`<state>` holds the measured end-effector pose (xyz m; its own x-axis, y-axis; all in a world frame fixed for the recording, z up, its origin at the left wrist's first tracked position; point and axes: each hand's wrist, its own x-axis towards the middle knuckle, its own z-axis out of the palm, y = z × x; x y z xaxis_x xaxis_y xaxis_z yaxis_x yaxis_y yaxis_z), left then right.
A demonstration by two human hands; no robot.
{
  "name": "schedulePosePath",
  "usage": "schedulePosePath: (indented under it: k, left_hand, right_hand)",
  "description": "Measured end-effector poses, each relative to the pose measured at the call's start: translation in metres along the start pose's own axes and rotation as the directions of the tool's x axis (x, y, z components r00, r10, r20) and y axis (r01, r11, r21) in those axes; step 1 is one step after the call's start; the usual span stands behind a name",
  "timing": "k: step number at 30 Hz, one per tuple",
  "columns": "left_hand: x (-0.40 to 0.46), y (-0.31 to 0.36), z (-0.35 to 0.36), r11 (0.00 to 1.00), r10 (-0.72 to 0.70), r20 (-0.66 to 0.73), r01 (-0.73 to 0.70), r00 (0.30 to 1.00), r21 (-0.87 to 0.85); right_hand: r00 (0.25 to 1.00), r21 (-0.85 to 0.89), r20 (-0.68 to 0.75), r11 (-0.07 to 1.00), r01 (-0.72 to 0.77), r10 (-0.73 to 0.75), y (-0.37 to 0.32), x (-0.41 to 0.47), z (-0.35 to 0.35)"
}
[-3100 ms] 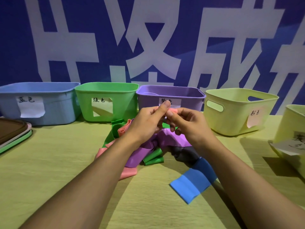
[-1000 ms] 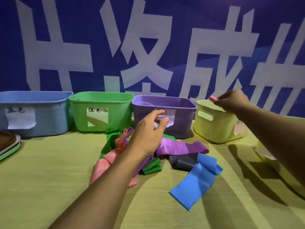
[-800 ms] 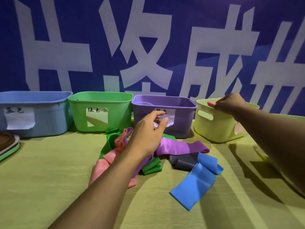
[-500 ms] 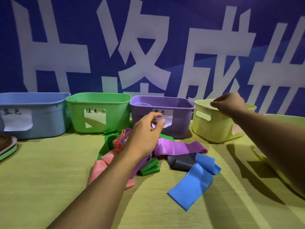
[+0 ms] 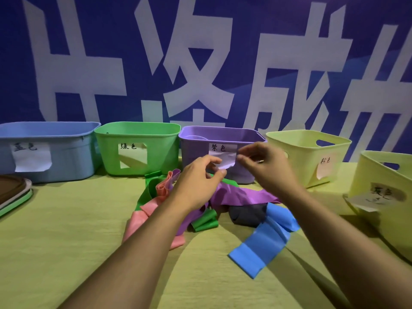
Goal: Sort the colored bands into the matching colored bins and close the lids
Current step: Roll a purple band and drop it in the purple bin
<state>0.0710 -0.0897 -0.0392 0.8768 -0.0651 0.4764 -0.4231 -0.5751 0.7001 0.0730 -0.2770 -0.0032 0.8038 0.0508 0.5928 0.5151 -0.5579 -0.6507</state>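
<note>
Scanning from the left edge of the frame, we see stacked lids (image 5: pixel 13 195), then a blue bin (image 5: pixel 66 152) and a green bin (image 5: pixel 156 148) at mid-left, all open. At centre lies the tangled pile: a pink band (image 5: pixel 138 217), green band (image 5: pixel 204 221), purple band (image 5: pixel 240 197), dark band (image 5: pixel 247 214) and blue band (image 5: pixel 260 248) overlapping on the yellow-green cloth (image 5: pixel 55 241). Our left hand (image 5: pixel 198 184) hovers over the pile with thumb and fingers curled toward each other, holding nothing we can make out; our right hand (image 5: pixel 267 168) is loosely curled just beside it, also empty. Behind them stands the purple bin (image 5: pixel 196 150); right of it, two pale yellow bins (image 5: pixel 301 157). The bands are knotted together, so we judge that lifting one may drag a neighbour off the pile or into the wrong bin.
</note>
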Motion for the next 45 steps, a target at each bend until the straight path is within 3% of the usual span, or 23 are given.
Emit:
schedulePosePath:
  k: [3,7,12,14,20,25,30,33,37,40,42,45]
  left_hand:
    - [0.001,-0.009,0.003,0.998,-0.010,0.055,0.007,0.998,0.056]
    - [0.000,-0.018,0.004,0.995,-0.083,0.159,0.073,0.984,0.068]
    - [-0.002,-0.019,0.004,0.992,-0.075,0.223,0.049,0.972,0.119]
    - [-0.003,-0.019,0.005,0.988,-0.079,0.227,0.045,0.971,0.150]
    - [-0.002,-0.019,0.005,0.979,-0.099,0.203,0.058,0.974,0.197]
    - [0.000,-0.020,0.004,0.978,-0.089,0.146,0.059,0.985,0.199]
    - [0.001,-0.021,0.004,0.972,-0.069,0.139,0.035,0.988,0.232]
    - [0.000,-0.020,0.005,0.960,-0.052,0.116,0.017,0.992,0.281]
    - [-0.004,-0.006,0.004,0.967,0.071,0.086,-0.090,0.994,0.236]
    - [-0.010,0.012,0.007,0.981,0.180,0.110,-0.186,0.978,0.052]
    - [-0.015,0.019,0.010,0.989,0.147,0.138,-0.142,0.979,-0.044]
    - [-0.014,0.018,0.012,0.994,0.103,0.105,-0.097,0.989,-0.058]
  right_hand:
    - [0.985,-0.066,0.169,0.998,-0.012,0.023,0.012,-0.012,0.020]
    - [0.982,-0.254,0.151,0.965,-0.073,0.114,0.037,-0.019,0.019]
    - [0.910,-0.651,-0.014,0.688,-0.322,0.413,0.061,-0.021,-0.008]
    - [0.872,-0.690,-0.011,0.627,-0.361,0.490,0.066,-0.022,-0.009]
    - [0.821,-0.622,-0.010,0.639,-0.452,0.571,0.067,-0.023,-0.014]
    - [0.843,-0.446,0.034,0.763,-0.468,0.537,0.048,-0.025,-0.020]
    - [0.839,-0.030,-0.012,0.838,-0.544,0.544,0.040,-0.022,-0.022]
    - [0.823,0.305,0.038,0.778,-0.549,0.567,0.032,-0.022,-0.026]
    - [0.822,0.618,0.221,0.577,-0.534,0.524,0.025,-0.021,-0.020]
    - [0.847,0.714,0.296,0.488,-0.503,0.441,0.017,-0.022,-0.012]
    - [0.873,0.735,0.331,0.482,-0.477,0.359,0.012,-0.024,-0.008]
    - [0.881,0.727,0.354,0.500,-0.470,0.314,0.009,-0.026,-0.004]
